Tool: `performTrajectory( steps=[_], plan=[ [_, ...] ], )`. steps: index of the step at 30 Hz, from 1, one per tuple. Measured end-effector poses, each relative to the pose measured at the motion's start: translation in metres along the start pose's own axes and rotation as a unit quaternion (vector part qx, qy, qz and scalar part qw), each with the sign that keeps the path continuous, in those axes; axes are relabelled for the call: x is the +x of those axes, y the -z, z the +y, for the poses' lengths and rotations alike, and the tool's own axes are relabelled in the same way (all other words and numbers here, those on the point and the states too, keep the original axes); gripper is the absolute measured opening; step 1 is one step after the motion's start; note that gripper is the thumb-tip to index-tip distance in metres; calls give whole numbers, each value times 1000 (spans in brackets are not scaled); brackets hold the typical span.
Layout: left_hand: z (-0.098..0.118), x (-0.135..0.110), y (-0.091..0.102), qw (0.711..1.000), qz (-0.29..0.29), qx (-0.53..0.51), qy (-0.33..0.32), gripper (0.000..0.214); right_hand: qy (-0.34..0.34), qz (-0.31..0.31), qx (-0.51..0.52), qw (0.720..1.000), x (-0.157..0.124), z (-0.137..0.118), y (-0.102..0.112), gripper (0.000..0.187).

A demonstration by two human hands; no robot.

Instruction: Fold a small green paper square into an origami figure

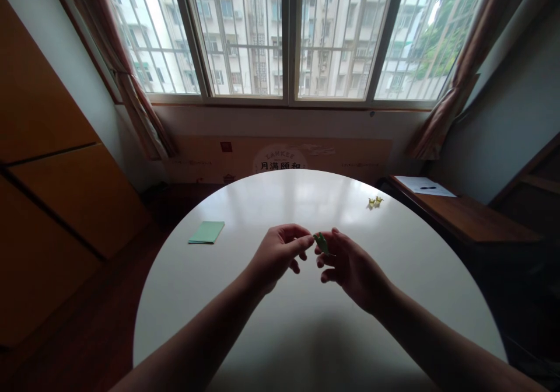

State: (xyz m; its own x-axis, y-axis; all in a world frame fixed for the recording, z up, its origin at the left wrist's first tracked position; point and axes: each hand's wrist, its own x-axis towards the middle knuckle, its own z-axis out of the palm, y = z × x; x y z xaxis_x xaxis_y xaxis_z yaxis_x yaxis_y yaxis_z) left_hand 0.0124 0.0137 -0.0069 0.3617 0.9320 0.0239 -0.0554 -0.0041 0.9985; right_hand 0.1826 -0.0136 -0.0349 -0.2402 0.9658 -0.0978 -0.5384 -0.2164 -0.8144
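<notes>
Both of my hands are raised over the middle of a round white table [306, 333]. Between their fingertips is a small green folded paper piece [322, 242]. My left hand [280, 255] pinches its left side with thumb and forefinger. My right hand [350, 266] holds its right side, fingers curled. A stack of green paper sheets [207, 232] lies flat on the table to the left. A small yellow folded paper figure [375, 202] sits near the far right edge.
A wooden side table [472, 217] with a white sheet and a pen [425, 186] stands to the right. Orange cabinets [48, 164] fill the left wall. A printed cardboard box [280, 158] leans under the barred window behind the table.
</notes>
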Motion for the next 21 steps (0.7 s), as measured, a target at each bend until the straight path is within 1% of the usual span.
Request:
performTrajectory(
  steps=[4, 10, 13, 15, 17, 19, 21],
  plan=[
    [0, 1, 2, 1000, -6, 15, 6, 22, 7, 9, -32, 999, 2, -1, 1, 28],
    [0, 3, 6, 999, 4, 31, -11, 22, 20, 2, -61, 998, 1, 1, 2, 27],
    [0, 2, 8, 995, 4, 92, -39, 21, 70, 14, -119, 990, 2, 1, 4, 28],
    [0, 2, 9, 986, -1, 151, -63, 20, 108, 15, -177, 978, 3, 0, 5, 28],
    [0, 1, 10, 978, -6, 190, -83, 20, 142, 9, -230, 963, 3, 0, 6, 26],
    [1, 0, 9, 975, -12, 200, -96, 19, 168, 3, -265, 950, 4, -1, 7, 24],
    [2, 0, 9, 975, -18, 193, -105, 19, 182, 4, -276, 944, 4, -1, 9, 23]
  ],
)
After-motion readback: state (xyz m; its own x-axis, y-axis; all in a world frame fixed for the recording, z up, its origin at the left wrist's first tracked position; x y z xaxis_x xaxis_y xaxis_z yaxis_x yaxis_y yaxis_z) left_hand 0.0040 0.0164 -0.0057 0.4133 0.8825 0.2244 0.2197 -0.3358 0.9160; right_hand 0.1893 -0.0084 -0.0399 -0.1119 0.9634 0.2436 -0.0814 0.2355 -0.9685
